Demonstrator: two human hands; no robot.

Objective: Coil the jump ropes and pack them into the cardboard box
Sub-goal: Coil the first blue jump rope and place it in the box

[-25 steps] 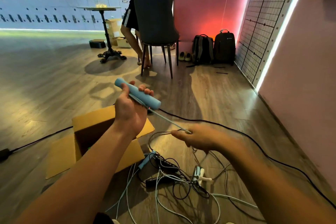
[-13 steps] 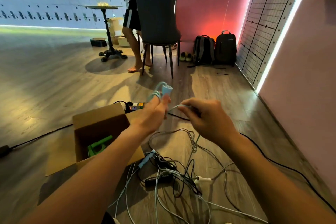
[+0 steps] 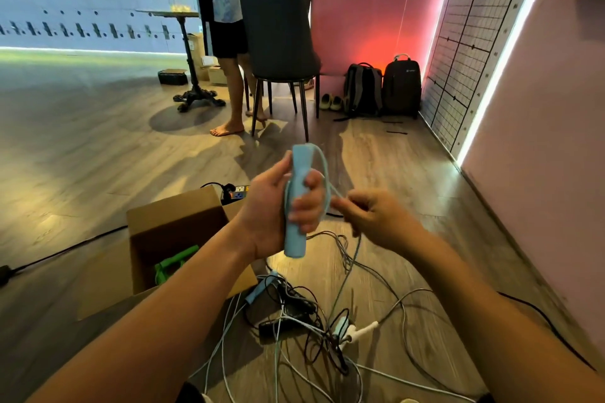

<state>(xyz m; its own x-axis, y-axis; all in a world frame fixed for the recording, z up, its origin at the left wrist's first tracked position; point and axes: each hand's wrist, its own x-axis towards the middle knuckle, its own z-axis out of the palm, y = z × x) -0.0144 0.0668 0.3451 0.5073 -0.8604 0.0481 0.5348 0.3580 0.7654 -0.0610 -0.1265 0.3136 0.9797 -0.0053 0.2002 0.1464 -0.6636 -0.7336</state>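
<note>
A light-blue jump rope is held in both grips above the floor, just right of the open box.

Nearest, a tangle of thin white, black and pale-blue jump ropes (image 3: 327, 347) is spread on the wooden floor (image 3: 82, 173), with a black handle (image 3: 278, 325) and a white handle (image 3: 363, 329) lying in it. Above it, a light-blue cylindrical handle (image 3: 294, 244) is clasped upright in the left grip (image 3: 268, 206), fingers curled round its middle. A thin light-blue cord (image 3: 324, 167) is looped over the handle's top and is pinched just to the right by the right grip (image 3: 376, 216), which is blurred. Left of the grips, an open brown cardboard box (image 3: 173, 216) is set on the floor, and a green jump rope (image 3: 173, 262) is lying inside it. Beyond are seen a power strip (image 3: 240, 193), a dark upholstered chair (image 3: 278, 26), a standing person's bare legs (image 3: 232, 91) and two dark backpacks (image 3: 401, 85).
</note>
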